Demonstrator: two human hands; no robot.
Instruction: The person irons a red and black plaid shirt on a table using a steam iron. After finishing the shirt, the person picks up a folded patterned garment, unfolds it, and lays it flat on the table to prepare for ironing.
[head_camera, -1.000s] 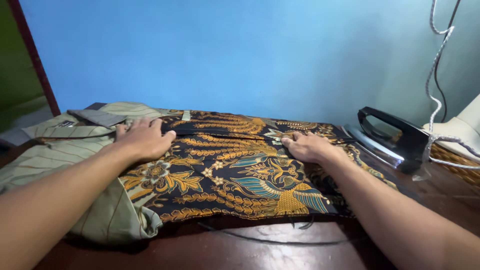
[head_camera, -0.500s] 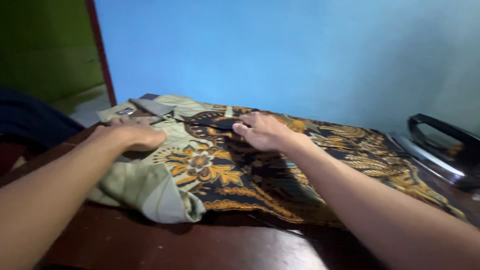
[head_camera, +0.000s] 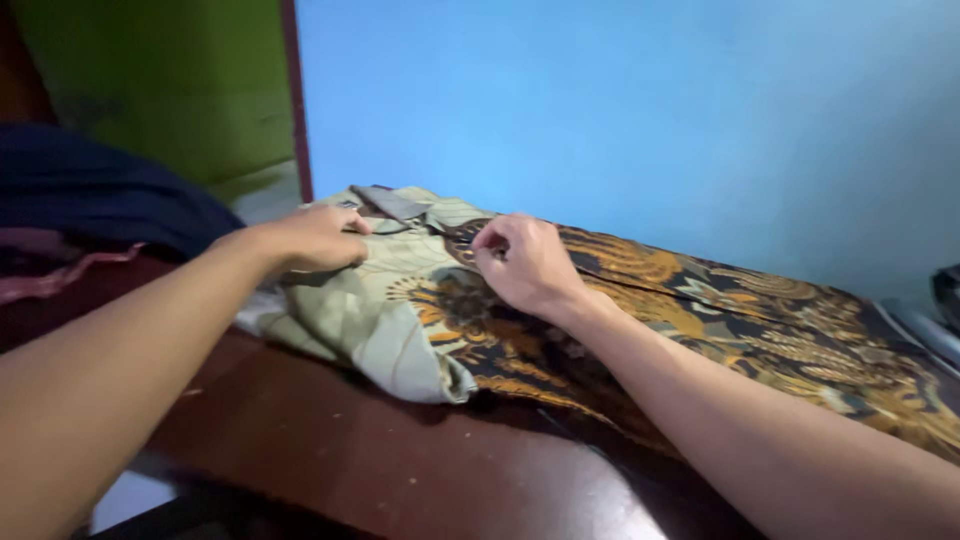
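— Okay, nearest me: bare wooden table (head_camera: 400, 470) edge, patterned shirt (head_camera: 640, 300) lying long axis left-to-right across it

— Hands?

— Right hand (head_camera: 530, 265) pinching the dark front edge, fingers curled together; left hand (head_camera: 315, 240) just beside, closed on the pale collar (head_camera: 395, 203) end, farther back

I see a batik shirt (head_camera: 640, 300) in black, patterned with orange and gold leaves and flowers, with touches of teal further right. Its left part (head_camera: 370, 300) is pale olive green with thin brown lines. The counter (head_camera: 400, 470) is glossy dark reddish brown. The wall (head_camera: 620, 110) is sky blue, beside a green panel (head_camera: 160, 80). A navy cloth (head_camera: 90, 200) lies at left.
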